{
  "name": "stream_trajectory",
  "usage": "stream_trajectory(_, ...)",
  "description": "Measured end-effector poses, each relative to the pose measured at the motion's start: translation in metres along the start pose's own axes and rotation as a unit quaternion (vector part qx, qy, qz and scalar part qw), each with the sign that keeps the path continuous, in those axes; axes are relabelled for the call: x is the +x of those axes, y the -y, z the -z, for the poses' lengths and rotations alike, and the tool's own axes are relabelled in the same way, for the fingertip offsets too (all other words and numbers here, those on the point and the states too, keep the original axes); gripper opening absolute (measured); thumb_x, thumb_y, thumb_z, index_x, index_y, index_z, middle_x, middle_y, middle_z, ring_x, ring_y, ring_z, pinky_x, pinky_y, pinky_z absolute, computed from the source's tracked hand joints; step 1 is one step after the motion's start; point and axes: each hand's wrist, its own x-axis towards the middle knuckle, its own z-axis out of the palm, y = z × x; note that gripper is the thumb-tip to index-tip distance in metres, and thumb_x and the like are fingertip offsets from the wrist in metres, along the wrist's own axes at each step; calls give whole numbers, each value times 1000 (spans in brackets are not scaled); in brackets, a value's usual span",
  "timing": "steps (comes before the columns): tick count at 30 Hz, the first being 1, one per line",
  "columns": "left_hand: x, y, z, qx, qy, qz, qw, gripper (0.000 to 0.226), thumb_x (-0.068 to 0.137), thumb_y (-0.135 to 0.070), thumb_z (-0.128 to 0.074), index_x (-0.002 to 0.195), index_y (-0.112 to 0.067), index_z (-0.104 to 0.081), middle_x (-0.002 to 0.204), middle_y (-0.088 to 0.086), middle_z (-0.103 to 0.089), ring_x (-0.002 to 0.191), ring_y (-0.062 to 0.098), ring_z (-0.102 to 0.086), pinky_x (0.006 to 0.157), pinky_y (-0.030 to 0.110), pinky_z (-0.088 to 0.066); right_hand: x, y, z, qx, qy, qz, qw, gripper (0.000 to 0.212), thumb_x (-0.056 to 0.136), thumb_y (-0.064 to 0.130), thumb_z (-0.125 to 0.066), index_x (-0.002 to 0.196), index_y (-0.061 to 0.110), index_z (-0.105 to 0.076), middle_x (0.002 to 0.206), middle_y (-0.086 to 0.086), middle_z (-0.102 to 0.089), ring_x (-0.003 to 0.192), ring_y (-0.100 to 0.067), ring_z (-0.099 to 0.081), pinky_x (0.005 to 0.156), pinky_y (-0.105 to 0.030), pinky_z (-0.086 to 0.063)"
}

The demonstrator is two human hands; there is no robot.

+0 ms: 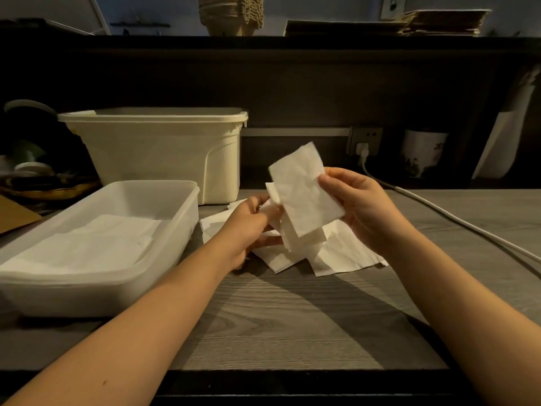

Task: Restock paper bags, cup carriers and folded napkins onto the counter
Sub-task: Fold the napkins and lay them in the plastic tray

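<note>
My right hand [361, 208] pinches a folded white napkin [304, 189] by its right edge and holds it up above the worktop. My left hand [248, 227] grips more white napkins [273, 212] just below and left of it. Loose unfolded napkins [339, 253] lie spread on the grey wooden worktop [278, 317] under both hands. At the left stands a shallow clear plastic tray [164, 218] with flat white napkins [96, 244] stacked inside. On the high counter at the back stand stacked cup carriers [231, 13] and a pile of brown paper bags [439, 23].
A tall cream plastic bin [164, 150] stands behind the tray. A white cable [456, 218] runs from a wall socket [364, 140] across the right of the worktop. A printed cup [423, 152] and a white bag [503, 142] stand at the back right. Clutter fills the far left.
</note>
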Motion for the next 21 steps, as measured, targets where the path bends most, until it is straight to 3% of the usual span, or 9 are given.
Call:
stream_trajectory(2, 0, 0, 0, -10, 6, -4, 1000, 22, 92, -23, -55, 114, -27, -53, 114, 3, -61, 103, 19, -59, 72, 33, -57, 0, -4, -3, -51, 6, -18, 999, 8, 88, 21, -58, 90, 19, -65, 86, 7, -65, 84, -8, -63, 69, -22, -52)
stream_trajectory(6, -2, -1, -2, -5, 24, -26, 999, 16, 92, -20, -56, 105, -29, -52, 115, 4, -59, 103, 17, -59, 67, 29, -58, 4, -15, -6, -205, -57, -65, 975, 10, 89, 26, -58, 92, 17, -59, 99, -1, -61, 94, -16, -57, 78, -29, -50)
stream_trajectory(10, -4, -1, -1, -22, 48, -31, 998, 16, 91, -17, -55, 100, -29, -51, 109, 3, -60, 100, 17, -61, 65, 27, -58, 8, -19, -4, -215, -93, -88, 968, 6, 91, 24, -54, 91, 19, -56, 98, -2, -59, 96, -19, -57, 78, -32, -50)
stream_trajectory(15, -6, -1, -2, -6, 63, -30, 998, 18, 93, -16, -53, 97, -32, -50, 111, 0, -59, 103, 15, -59, 70, 26, -57, 8, -22, -7, -252, -52, -112, 960, 12, 92, 26, -51, 99, 15, -53, 96, -3, -56, 88, -20, -55, 76, -32, -49)
stream_trajectory(19, -6, 0, -2, 5, 72, -23, 997, 17, 92, -17, -53, 100, -32, -50, 116, 3, -58, 111, 20, -57, 88, 39, -53, 7, -24, -10, -242, -27, -109, 964, 40, 87, 38, -59, 120, 20, -43, 104, 5, -50, 96, -17, -53, 82, -33, -49)
stream_trajectory(21, -7, -1, -2, -17, 79, -19, 997, 14, 91, -18, -54, 99, -30, -52, 113, 3, -61, 109, 20, -59, 85, 40, -55, 7, -23, -8, -203, -21, -122, 971, 51, 87, 38, -59, 130, 22, -38, 114, 4, -48, 103, -18, -52, 91, -38, -48)
